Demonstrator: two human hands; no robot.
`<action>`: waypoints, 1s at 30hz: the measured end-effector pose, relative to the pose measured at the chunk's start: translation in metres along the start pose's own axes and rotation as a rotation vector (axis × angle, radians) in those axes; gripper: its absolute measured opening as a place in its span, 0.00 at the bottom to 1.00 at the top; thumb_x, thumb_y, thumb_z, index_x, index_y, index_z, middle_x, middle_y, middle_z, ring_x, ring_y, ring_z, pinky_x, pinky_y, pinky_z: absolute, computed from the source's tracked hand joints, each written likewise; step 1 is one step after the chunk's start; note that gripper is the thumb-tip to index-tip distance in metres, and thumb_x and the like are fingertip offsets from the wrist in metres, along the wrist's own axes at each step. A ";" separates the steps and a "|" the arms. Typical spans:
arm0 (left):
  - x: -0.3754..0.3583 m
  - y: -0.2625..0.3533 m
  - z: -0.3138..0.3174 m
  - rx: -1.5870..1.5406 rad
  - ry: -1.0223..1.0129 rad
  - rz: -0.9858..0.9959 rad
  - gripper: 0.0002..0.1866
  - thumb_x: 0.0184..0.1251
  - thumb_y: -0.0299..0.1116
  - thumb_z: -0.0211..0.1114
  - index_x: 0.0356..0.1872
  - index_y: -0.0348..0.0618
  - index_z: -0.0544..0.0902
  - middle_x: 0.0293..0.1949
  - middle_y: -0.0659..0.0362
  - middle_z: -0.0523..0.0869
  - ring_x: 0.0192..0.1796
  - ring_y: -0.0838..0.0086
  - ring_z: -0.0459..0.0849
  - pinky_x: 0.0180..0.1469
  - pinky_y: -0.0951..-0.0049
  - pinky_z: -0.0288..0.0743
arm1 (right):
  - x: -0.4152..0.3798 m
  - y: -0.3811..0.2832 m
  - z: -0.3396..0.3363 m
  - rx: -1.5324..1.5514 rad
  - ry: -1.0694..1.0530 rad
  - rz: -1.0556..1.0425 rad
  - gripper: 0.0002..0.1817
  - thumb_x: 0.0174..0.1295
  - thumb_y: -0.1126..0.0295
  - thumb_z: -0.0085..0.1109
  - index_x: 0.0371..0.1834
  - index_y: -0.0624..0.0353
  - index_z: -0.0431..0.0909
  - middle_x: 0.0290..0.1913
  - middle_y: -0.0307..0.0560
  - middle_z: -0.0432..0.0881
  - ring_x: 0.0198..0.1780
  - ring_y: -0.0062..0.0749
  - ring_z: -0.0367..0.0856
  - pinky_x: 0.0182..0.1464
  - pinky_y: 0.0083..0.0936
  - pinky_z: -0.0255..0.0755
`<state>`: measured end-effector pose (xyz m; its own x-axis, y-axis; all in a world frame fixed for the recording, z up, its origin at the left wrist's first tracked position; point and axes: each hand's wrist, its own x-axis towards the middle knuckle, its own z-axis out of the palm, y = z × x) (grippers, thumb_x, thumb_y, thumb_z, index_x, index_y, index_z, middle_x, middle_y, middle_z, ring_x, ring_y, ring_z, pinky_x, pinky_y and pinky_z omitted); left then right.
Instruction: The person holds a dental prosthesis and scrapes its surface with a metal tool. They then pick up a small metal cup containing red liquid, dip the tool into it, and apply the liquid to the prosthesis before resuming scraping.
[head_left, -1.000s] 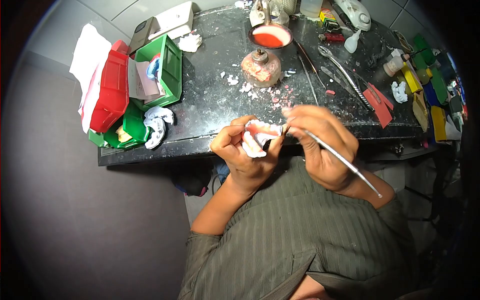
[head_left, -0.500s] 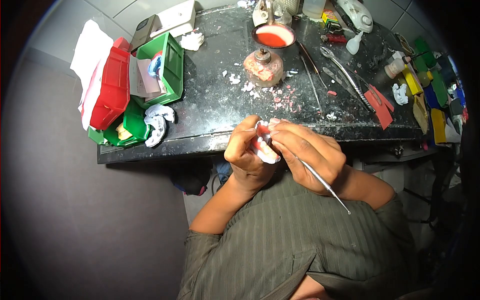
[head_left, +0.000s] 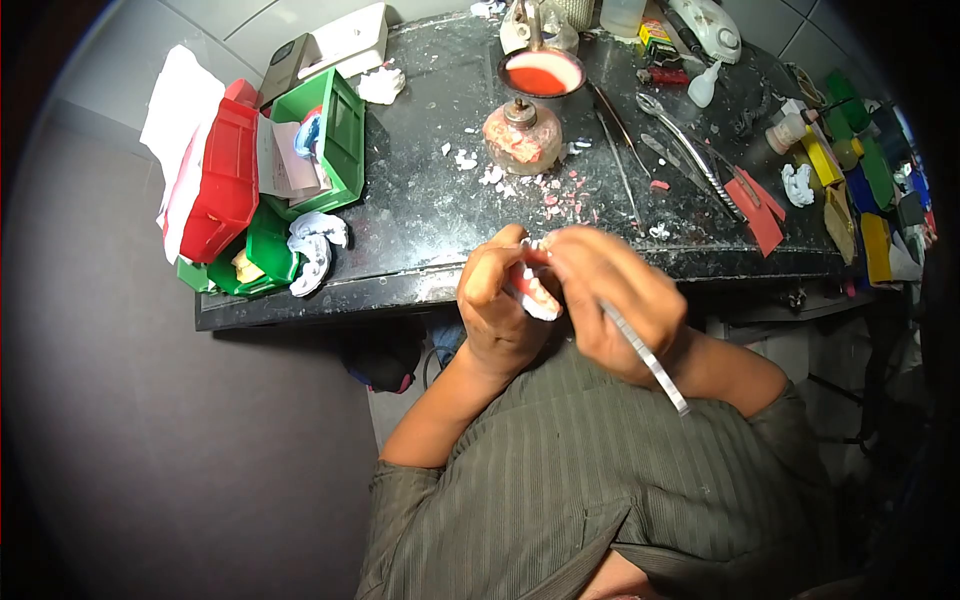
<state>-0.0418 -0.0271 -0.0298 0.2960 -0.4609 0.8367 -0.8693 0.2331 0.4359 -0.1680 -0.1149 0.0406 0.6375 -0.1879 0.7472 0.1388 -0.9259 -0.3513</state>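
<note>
My right hand (head_left: 625,308) pinches a metal tool (head_left: 648,359), its free end slanting near and right; my curled left hand (head_left: 496,308) grips the pink-and-white dental cast (head_left: 538,300) by the black table's (head_left: 420,190) near edge.

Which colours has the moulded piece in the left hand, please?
The moulded piece is white and pink; the head view shows it.

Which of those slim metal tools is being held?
The silvery tool in the right hand, one end slanting toward the striped shirt. The others, like the twisted-handled one, lie on the black bench.
</note>
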 end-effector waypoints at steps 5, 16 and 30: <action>0.008 0.012 -0.010 -0.028 0.056 -0.179 0.37 0.55 0.19 0.81 0.59 0.38 0.64 0.52 0.50 0.77 0.44 0.72 0.83 0.46 0.73 0.79 | 0.003 0.014 -0.012 0.242 0.241 0.426 0.04 0.74 0.77 0.58 0.47 0.67 0.77 0.43 0.57 0.88 0.39 0.38 0.91 0.41 0.30 0.84; 0.024 0.019 -0.026 -0.569 0.052 -0.674 0.38 0.52 0.21 0.83 0.63 0.36 0.69 0.44 0.57 0.81 0.45 0.76 0.81 0.51 0.77 0.76 | 0.013 0.064 -0.075 -0.499 -0.449 0.844 0.19 0.67 0.64 0.67 0.24 0.68 0.78 0.24 0.64 0.81 0.32 0.61 0.83 0.36 0.47 0.74; 0.020 0.026 -0.029 -0.770 -0.089 -0.630 0.43 0.75 0.61 0.56 0.74 0.32 0.61 0.57 0.51 0.80 0.49 0.72 0.78 0.52 0.70 0.73 | 0.000 0.084 -0.093 -0.560 -0.313 0.849 0.04 0.61 0.77 0.67 0.34 0.67 0.82 0.33 0.58 0.87 0.40 0.58 0.87 0.44 0.46 0.77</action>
<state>-0.0471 -0.0059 0.0079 0.5565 -0.7463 0.3650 -0.0612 0.4013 0.9139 -0.2268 -0.2235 0.0636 0.5392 -0.8242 0.1730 -0.7607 -0.5648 -0.3199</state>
